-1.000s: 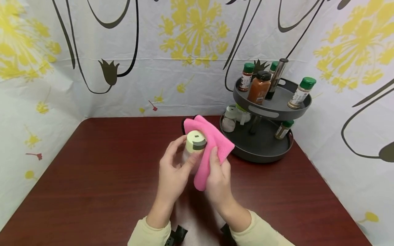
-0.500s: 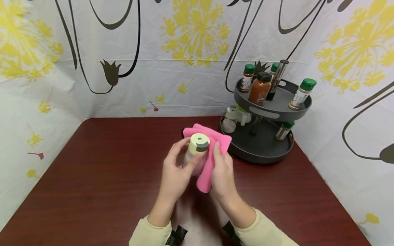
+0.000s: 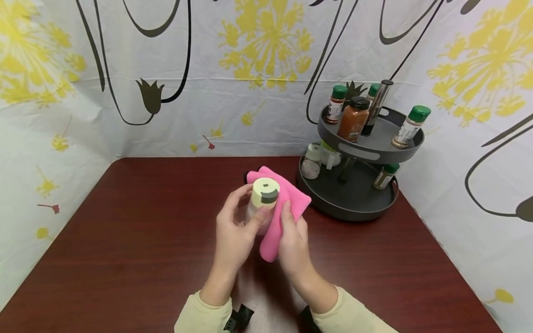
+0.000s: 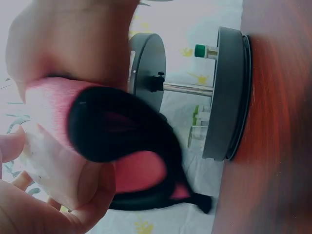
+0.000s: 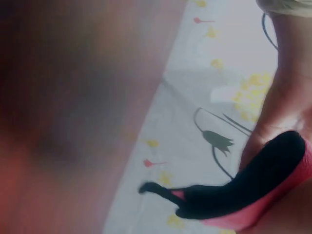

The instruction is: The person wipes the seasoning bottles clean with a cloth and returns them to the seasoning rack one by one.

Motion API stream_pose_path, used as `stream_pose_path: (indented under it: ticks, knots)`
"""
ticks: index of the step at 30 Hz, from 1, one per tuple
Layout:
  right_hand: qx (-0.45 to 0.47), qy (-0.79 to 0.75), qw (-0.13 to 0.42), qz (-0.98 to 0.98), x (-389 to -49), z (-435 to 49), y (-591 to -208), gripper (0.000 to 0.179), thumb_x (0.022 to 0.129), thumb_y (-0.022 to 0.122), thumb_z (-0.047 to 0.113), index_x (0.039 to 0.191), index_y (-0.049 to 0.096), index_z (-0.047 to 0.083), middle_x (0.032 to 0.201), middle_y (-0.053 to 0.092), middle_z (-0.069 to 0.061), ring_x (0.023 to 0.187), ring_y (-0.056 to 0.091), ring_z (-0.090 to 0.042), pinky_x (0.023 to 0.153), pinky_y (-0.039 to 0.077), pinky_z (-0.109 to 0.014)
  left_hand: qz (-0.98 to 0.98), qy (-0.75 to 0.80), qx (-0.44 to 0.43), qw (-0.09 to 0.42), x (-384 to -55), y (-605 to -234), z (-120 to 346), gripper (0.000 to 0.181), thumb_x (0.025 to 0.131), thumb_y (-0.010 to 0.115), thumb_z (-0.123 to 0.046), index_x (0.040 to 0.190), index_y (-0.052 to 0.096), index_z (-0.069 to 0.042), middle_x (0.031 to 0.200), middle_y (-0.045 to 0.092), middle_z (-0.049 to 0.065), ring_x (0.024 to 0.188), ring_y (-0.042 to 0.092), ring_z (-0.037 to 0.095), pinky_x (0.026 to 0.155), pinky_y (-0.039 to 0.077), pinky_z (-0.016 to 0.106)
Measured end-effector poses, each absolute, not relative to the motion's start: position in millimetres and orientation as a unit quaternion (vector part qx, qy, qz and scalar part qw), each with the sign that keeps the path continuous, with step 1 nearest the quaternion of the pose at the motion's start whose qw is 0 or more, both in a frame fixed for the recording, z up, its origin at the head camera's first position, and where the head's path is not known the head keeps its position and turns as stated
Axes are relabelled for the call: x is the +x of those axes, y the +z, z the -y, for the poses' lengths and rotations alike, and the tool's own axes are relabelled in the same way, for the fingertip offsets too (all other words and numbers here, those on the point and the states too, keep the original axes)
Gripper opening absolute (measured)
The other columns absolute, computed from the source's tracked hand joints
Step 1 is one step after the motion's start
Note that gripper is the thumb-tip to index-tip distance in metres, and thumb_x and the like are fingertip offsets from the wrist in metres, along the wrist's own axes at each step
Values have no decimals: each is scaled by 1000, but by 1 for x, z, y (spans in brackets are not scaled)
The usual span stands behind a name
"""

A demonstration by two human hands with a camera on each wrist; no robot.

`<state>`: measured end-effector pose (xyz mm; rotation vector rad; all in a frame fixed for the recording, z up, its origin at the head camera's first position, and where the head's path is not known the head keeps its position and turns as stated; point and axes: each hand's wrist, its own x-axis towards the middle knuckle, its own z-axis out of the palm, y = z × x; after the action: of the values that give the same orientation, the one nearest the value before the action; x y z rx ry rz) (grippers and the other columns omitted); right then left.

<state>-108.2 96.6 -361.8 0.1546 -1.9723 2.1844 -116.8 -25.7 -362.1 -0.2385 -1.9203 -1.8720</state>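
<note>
Above the middle of the table, my left hand [image 3: 234, 231] grips a clear shaker jar [image 3: 265, 194] with a pale yellow cap, its fingers and thumb curled round the sides. Pale contents show through the jar's wall in the left wrist view. My right hand [image 3: 294, 245] holds a folded pink cloth [image 3: 291, 199] against the jar's right side, thumb on the near face. Black edging [image 4: 122, 122] runs along the folded cloth in the left wrist view. In the right wrist view the cloth [image 5: 292, 185] lies in the right palm, and the jar is hidden there.
A two-tier dark grey turntable rack [image 3: 354, 210] stands at the back right of the reddish-brown table [image 3: 125, 240]. Its upper tier carries green-capped spice jars [image 3: 410, 127] and an orange-brown bottle [image 3: 353, 121]. Another clear shaker [image 3: 311, 162] stands below. Patterned white sheeting [image 3: 175, 115] hangs behind.
Jar and cloth dip slightly toward the person and right, then shift back left. The right thumb slides down the cloth, with both hands keeping their holds.
</note>
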Motion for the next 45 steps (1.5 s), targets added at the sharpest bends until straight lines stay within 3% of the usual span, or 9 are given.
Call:
stream_pose_path:
  ticks: [5,7,12,16,19,26,33,41,45]
  knots:
    - [4,747,31,664,-113,-99,-363,53,116,36,43,136,62,2,117,74,-12,100,70,-10,89,56,-25,695,-678,-92,221,-118,-361,27,51,91,82,-4,140,66,-10,125,69,12,115,63,21,97,56,35]
    - [-3,760,25,650,-114,-100,-356,52,116,35,42,140,61,5,122,73,-8,105,69,-10,92,55,-24,698,-678,-92,211,-119,-361,26,50,92,82,-6,139,66,-10,126,69,12,116,63,23,95,55,35]
    - [58,780,86,617,-111,-103,-331,50,117,32,40,144,57,6,133,68,-6,122,64,-15,104,53,-25,712,-672,-94,179,-118,-363,23,51,92,83,-12,140,65,-16,131,68,6,124,62,25,93,55,43]
    - [94,767,159,614,-105,-103,-323,50,117,33,37,137,56,-3,121,67,-7,114,64,-18,101,52,-25,713,-673,-97,171,-116,-363,22,51,92,84,-12,139,65,-18,132,68,3,124,61,24,90,57,39]
    - [92,763,174,616,-101,-100,-329,49,117,32,33,135,57,-5,112,68,-3,108,65,-16,98,53,-25,705,-680,-100,175,-114,-362,22,51,92,83,-9,139,66,-16,131,69,5,122,62,25,89,58,35]
    - [33,758,90,645,-103,-97,-355,48,117,34,38,135,62,4,115,73,-4,106,71,-15,92,57,-27,689,-692,-90,197,-112,-355,26,52,90,82,-3,139,66,-11,129,69,9,119,64,22,93,57,28]
    - [-23,760,18,649,-112,-99,-363,55,115,34,47,136,63,5,115,74,-8,100,70,-12,88,56,-26,693,-689,-86,194,-115,-356,28,49,92,81,-3,138,66,-9,125,68,14,116,63,23,98,55,31]
    - [58,792,87,602,-112,-98,-333,52,117,31,42,142,60,8,135,69,-7,124,66,-18,105,54,-27,705,-681,-87,177,-118,-362,26,52,92,83,-9,140,65,-15,131,67,7,121,62,22,90,56,36]
    - [87,781,151,600,-109,-97,-322,50,117,32,37,135,59,-1,119,68,-6,111,66,-19,99,53,-26,700,-685,-93,178,-119,-363,25,52,91,83,-7,139,65,-14,131,68,6,122,63,21,90,56,35]
